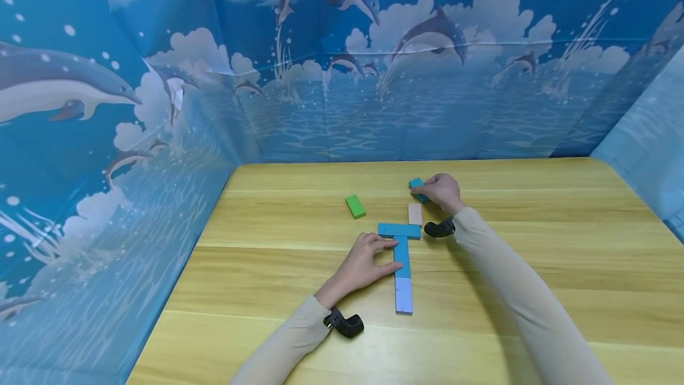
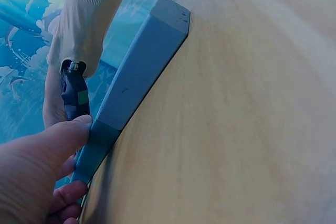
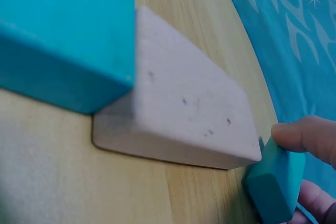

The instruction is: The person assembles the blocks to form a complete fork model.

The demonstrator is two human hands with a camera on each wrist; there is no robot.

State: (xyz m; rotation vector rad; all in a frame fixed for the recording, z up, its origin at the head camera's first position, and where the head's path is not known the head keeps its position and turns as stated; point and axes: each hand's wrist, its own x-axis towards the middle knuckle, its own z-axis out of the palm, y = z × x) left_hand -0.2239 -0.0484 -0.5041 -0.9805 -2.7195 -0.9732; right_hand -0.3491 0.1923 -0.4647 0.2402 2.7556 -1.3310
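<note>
My right hand pinches a blue block between thumb and fingers at the far side of the arrangement. Just in front of it lies a pale pinkish block, its near end against a blue crosswise block. From that crosswise block, a lengthwise blue block runs toward me, followed by a lavender block end to end. My left hand rests its thumb and fingers, spread apart, at the left edge of the lengthwise blue block. In the left wrist view the thumb touches near the joint with the lavender block.
A green block lies alone to the left of the pale block. Everything sits on a wood-grain table. A blue dolphin-print sheet hangs behind the table and along its left side.
</note>
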